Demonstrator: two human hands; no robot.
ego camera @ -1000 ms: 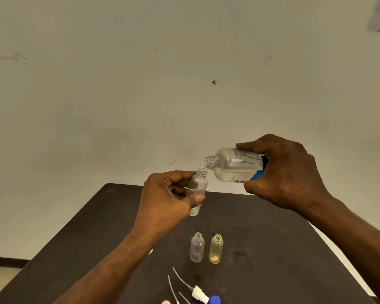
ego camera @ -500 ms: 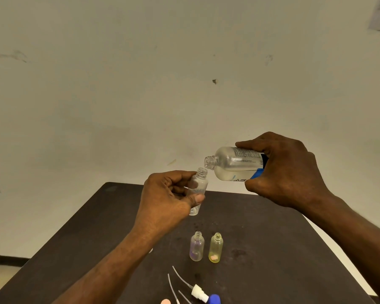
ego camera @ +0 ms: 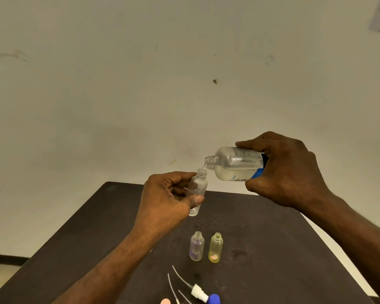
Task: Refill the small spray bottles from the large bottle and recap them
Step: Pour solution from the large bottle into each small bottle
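A plain pale wall (ego camera: pixel 140 84) rises behind a dark surface (ego camera: pixel 272 249), seen from the head camera, the only view. Above the far edge of the surface, the left hand (ego camera: pixel 165 202) grips a small clear spray bottle (ego camera: pixel 199 187) upright, fingers and thumb curled round its body. The right hand (ego camera: pixel 283 170) is wrapped round the large bottle (ego camera: pixel 235 164), tipped nearly level with its open neck just above and beside the small bottle's mouth; a thin thread of liquid seems to fall between them. Toward the near edge stand two more uncapped small bottles, a purple-tinted bottle (ego camera: pixel 196 249) and a yellow-tinted bottle (ego camera: pixel 216 247), side by side. Nearer still lie the spray caps (ego camera: pixel 199 292) with their dip tubes. The step in hand looks like filling the first bottle. Next calls for holding the tilt steady, then righting the large bottle before overflow.
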